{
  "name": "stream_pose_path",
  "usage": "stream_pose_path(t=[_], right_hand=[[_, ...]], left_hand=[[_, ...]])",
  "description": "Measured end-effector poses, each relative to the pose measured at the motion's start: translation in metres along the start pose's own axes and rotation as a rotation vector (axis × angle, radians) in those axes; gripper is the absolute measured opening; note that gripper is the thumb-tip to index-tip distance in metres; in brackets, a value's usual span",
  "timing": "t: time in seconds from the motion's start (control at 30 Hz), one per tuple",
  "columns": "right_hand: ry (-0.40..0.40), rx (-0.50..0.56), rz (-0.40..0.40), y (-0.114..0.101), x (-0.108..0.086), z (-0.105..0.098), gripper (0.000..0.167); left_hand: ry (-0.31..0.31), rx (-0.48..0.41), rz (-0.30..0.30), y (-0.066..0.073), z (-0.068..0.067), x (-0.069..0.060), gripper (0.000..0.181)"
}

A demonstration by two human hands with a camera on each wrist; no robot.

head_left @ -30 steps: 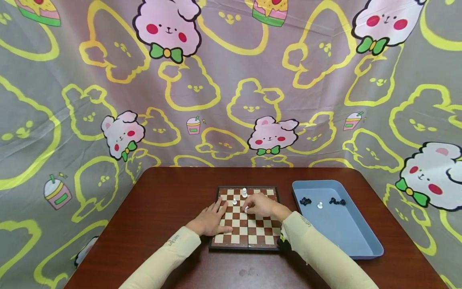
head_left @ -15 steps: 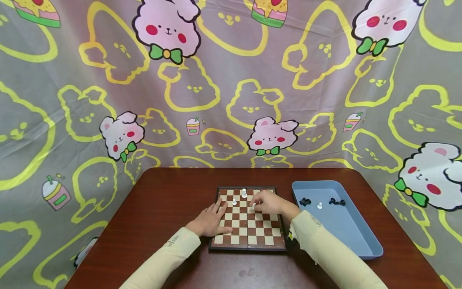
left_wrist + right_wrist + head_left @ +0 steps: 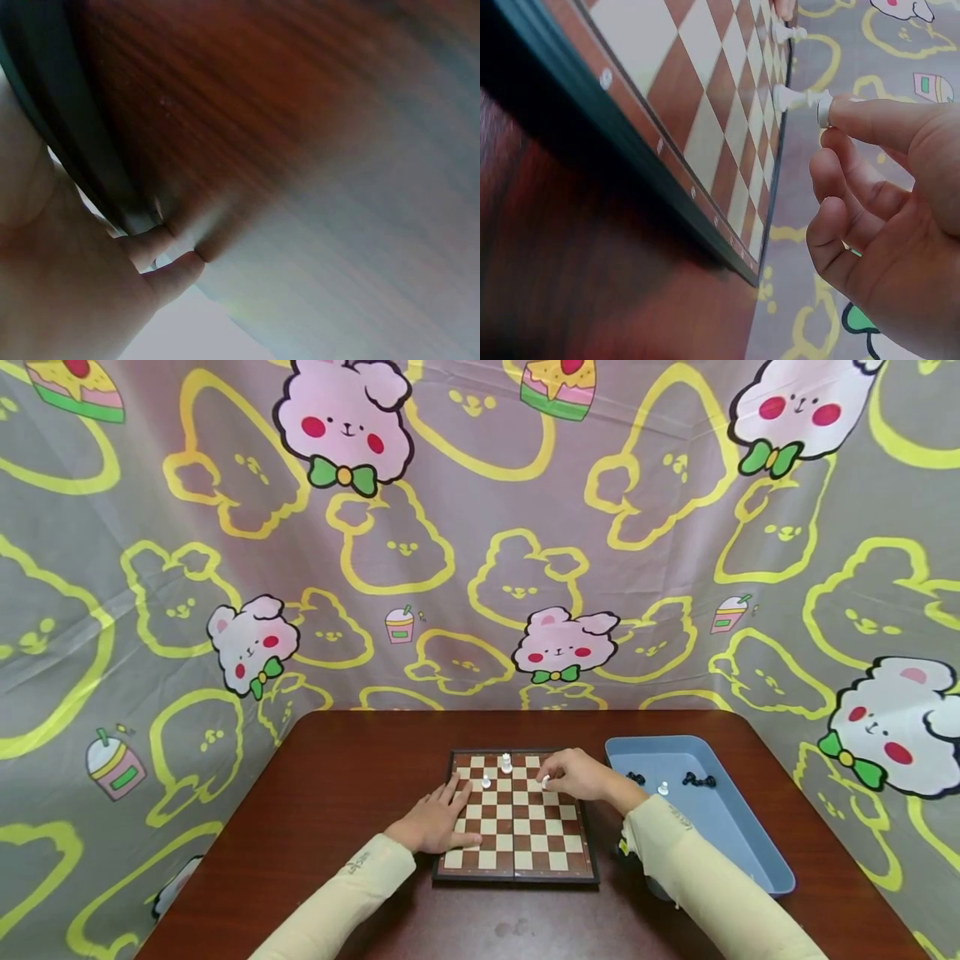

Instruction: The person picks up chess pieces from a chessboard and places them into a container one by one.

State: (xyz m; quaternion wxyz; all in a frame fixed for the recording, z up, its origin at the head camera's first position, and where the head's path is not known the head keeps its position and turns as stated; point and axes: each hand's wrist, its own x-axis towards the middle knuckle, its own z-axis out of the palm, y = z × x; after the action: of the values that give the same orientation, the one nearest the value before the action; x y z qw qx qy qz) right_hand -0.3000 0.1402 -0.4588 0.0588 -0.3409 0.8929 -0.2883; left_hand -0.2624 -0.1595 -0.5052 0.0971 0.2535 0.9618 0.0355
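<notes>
a grey-mauve cloth backdrop printed with yellow-outlined animal figures (image 3: 431, 522) stands behind and at both sides of the work, presumably as a screen. before it, a dark red-brown wood-grain table (image 3: 360, 752) carries everything. a shallow blue rectangular tray (image 3: 731, 822) sits just right of the board; its raised walls would keep loose pieces from rolling off. the brown-and-cream chequered board with a dark frame (image 3: 534, 827) lies flat between the hands, within reach of both.

the left hand (image 3: 435, 821) rests on the board's left edge, fingers spread, grip wide and holding nothing; the placement appears to steady the board. the right hand (image 3: 581, 774) is over the board's far right part, its grip narrow, pinching a small white chess piece (image 3: 824, 111) between thumb and fingertips. so light a part needs no fuller grasp. in the right wrist view it appears clear of the squares.

on the board, a tall white notched-top piece (image 3: 506, 763) and a short white round-headed piece (image 3: 486, 782) stand upright. in the tray, black pieces (image 3: 699, 780) lie clustered beside a single white piece (image 3: 663, 788).
</notes>
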Motion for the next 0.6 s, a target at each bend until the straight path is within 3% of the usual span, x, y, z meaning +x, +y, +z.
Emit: stream_pose_path(t=[0.3,0.6], right_hand=[[0.068,-0.038,0.002,0.012,-0.013,-0.015,0.012],[0.068,-0.014,0.050,0.018,-0.024,-0.026,0.010]], left_hand=[[-0.005,0.019,-0.003,0.000,0.000,0.000,0.096],[-0.012,0.018,-0.010,-0.001,0.001,0.001,0.098]])
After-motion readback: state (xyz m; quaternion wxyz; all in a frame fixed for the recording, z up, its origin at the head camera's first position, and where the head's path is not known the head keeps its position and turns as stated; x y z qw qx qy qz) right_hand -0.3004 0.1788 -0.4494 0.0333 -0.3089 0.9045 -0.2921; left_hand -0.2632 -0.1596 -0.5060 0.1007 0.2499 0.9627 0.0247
